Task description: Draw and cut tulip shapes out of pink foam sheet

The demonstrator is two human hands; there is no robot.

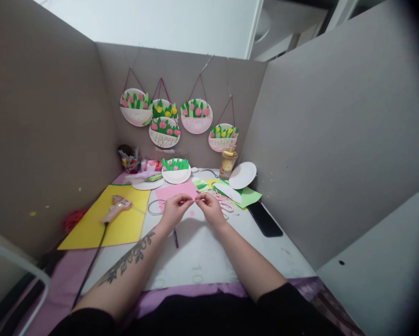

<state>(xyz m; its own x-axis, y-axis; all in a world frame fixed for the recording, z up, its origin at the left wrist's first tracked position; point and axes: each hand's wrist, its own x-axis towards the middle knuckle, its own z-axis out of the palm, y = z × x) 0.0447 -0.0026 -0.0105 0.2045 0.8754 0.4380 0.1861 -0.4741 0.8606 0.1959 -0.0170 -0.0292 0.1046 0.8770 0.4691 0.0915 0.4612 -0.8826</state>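
My left hand [176,210] and my right hand [211,209] meet at the fingertips over the middle of the white table. Both are closed in a pinch; what lies between the fingers is too small to make out. Behind them is a sheet of pink paper [176,190]. A small pink piece [192,213] rests on the table just below the fingertips. White scissors handles [226,206] show beside my right hand, and a grey loop [153,207] is left of my left hand. A dark pen [176,239] lies nearer to me.
A glue gun [116,210] sits on yellow paper [86,228] at the left, its cord running toward me. At the right are a black phone [265,219], green paper [249,197], a white plate [243,175] and a cup [227,164]. Decorated plates [196,122] hang behind.
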